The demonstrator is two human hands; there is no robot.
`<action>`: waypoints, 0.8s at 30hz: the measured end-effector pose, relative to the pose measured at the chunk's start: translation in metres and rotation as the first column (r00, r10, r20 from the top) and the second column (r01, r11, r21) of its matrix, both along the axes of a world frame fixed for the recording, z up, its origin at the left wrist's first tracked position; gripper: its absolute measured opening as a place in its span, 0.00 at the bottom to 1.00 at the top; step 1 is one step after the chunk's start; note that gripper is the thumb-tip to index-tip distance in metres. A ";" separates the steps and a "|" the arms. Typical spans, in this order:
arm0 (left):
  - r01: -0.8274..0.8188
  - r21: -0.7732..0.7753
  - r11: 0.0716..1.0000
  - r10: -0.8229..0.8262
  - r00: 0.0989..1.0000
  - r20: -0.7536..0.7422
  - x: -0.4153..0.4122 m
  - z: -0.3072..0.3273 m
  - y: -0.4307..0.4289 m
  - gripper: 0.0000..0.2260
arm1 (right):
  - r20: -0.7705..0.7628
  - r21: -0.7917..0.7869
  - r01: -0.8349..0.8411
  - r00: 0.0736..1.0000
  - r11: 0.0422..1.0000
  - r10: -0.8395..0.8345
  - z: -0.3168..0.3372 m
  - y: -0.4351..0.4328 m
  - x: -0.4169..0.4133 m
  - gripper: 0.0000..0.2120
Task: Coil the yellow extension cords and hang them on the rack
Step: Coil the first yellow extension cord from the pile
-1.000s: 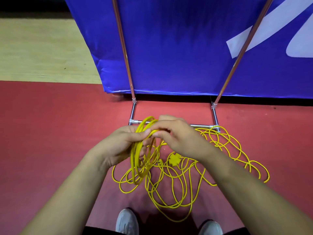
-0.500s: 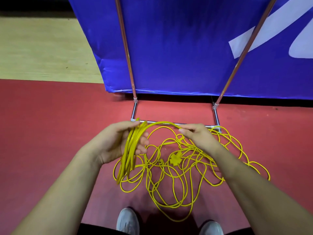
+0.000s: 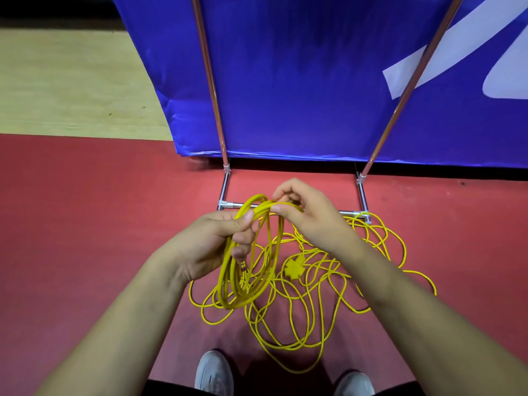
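Yellow extension cord (image 3: 311, 295) is lying mostly loose on the red floor (image 3: 85, 224), sprawling in tangled loops just in front of the rack's base bar (image 3: 347, 213) and reaching back toward the person's shoes (image 3: 213, 372). Part of it is already gathered: a coil (image 3: 245, 270) of several turns is hanging from the left hand (image 3: 211, 241), with its long axis running from the base bar down toward the shoes. That hand is gripping the top of the coil, fingers closed around the bunched strands. The right hand (image 3: 310, 215) is sitting right beside it, nearer the base bar, pinching 1 strand between thumb and fingers and laying it across the coil's top, where the 2 hands are almost touching.

Judging from this, the next turn depends on the slack lying to the right of the coil and below the right hand, so the right hand is the nearer one to draw it in while the left is serving as the anchor. A yellow plug (image 3: 292, 270) is lying in the loose pile beside the coil. Much cord is remaining uncoiled, and the crossing loops could snag. Nothing is hanging on the rack's uprights (image 3: 213, 90) in view.
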State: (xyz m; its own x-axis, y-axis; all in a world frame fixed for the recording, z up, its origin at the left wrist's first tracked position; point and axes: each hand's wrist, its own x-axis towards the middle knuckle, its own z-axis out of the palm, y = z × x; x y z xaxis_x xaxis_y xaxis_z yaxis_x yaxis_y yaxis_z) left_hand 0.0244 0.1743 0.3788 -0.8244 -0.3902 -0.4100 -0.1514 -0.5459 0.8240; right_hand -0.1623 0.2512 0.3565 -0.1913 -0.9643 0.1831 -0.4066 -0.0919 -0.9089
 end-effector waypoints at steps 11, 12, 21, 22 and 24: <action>-0.042 0.069 0.997 0.062 0.943 -0.327 0.014 0.005 -0.013 0.12 | -0.103 0.521 0.432 0.888 0.736 -0.448 -0.135 0.028 -0.078 0.06; -0.074 0.079 0.994 0.096 0.941 -0.324 0.014 0.004 -0.015 0.12 | -0.083 0.592 0.415 0.884 0.691 -0.459 -0.143 0.033 -0.078 0.05; -0.434 -0.049 0.900 0.425 0.896 -0.125 -0.002 0.000 -0.023 0.09 | 0.162 0.707 0.170 0.906 0.687 -0.390 -0.132 0.015 -0.028 0.10; -0.440 -0.085 0.894 0.430 0.896 -0.112 -0.002 -0.001 -0.024 0.10 | 0.117 0.661 0.191 0.929 0.726 -0.351 -0.129 0.011 -0.022 0.07; -0.431 -0.157 0.889 0.423 0.902 -0.083 0.000 -0.006 -0.027 0.11 | -0.120 0.562 0.203 0.979 0.802 -0.164 -0.120 0.006 -0.017 0.10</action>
